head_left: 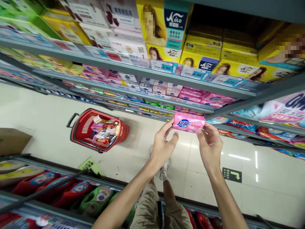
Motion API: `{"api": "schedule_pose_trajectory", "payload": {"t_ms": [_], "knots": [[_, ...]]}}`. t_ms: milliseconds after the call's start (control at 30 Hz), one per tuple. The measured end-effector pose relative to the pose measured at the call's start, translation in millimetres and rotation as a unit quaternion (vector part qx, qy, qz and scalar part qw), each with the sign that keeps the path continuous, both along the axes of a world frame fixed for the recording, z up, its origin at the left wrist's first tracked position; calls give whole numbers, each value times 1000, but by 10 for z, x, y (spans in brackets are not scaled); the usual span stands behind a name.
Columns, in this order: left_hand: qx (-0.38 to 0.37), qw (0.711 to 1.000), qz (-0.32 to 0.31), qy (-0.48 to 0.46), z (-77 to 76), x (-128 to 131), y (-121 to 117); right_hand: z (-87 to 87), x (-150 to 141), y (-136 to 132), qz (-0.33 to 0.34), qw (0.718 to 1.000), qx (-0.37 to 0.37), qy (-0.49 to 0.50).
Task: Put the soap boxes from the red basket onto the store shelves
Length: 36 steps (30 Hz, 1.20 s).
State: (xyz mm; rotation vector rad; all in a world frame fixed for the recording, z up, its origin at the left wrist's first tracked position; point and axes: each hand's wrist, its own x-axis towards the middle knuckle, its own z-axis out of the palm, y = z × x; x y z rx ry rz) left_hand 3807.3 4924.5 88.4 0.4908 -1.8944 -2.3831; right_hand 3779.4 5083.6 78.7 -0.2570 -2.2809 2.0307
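Between my two hands is a pink wrapped bar of laundry soap [189, 122] with a blue logo on its face, held out in front of the lower shelves. My left hand [164, 140] grips its left end, with the thumb below the pack and apart from it. At the right end, my right hand [209, 143] has its thumb on the lower corner and its fingers behind, partly hidden. Similar pink packs [215, 99] lie on the shelf just beyond.
A red shopping basket [125, 131] holding several small boxes stands on the tiled floor to the left. Ahead, a shelf edge [133, 65] carries yellow boxes [201, 47]. Behind me, another rack holds red detergent bottles [73, 192]. A cardboard box [13, 141] sits at far left.
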Motion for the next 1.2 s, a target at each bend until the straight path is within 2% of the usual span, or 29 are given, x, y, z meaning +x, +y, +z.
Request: {"api": "schedule_pose_trajectory", "payload": {"t_ms": [200, 500, 767, 867, 1033, 1200], "knots": [[-22, 999, 20, 13, -31, 72, -110, 30, 105, -161, 30, 999, -11, -6], [-19, 999, 39, 13, 65, 53, -313, 184, 44, -396, 60, 998, 2, 3], [5, 1000, 16, 12, 62, 69, -384, 107, 21, -484, 59, 997, 31, 36], [-6, 1000, 10, 22, 52, -30, -323, 53, -64, -450, 60, 997, 30, 32], [-14, 998, -5, 61, -20, -342, -171, 19, -274, -338, 39, 996, 65, 42], [-50, 995, 11, 89, -128, -590, -34, -16, -417, -260, 35, 999, 24, 35]]}}
